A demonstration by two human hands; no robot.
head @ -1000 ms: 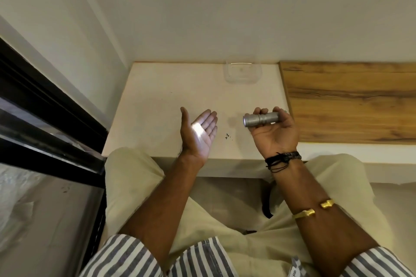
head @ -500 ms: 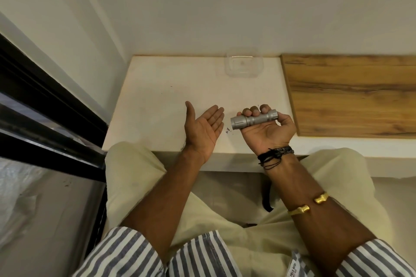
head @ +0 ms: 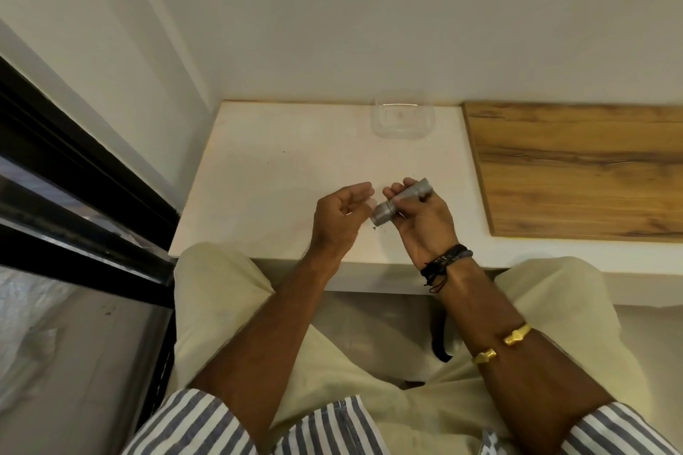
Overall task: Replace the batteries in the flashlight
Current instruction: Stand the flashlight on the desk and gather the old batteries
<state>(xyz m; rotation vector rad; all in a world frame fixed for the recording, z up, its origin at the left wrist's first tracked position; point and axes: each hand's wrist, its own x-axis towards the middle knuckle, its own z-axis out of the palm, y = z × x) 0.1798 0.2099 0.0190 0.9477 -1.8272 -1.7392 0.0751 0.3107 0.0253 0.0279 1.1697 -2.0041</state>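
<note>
Right grip (head: 425, 225) holds flashlight (head: 403, 200), left grip (head: 338, 218) just beside.

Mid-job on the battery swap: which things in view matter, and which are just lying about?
In the job:
flashlight, gripped in the right hand
left hand, beside its wider end

Lying about:
clear tub, at the back of the table
wooden board, to the right

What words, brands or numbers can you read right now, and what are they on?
No text can be read in this view.
On the flashlight held in the right hand: no marking shows.
On the clear tub by the wall: no label shows.
On the white tag at the bottom edge, by the striped shirt: dark print, too blurred to read.
</note>
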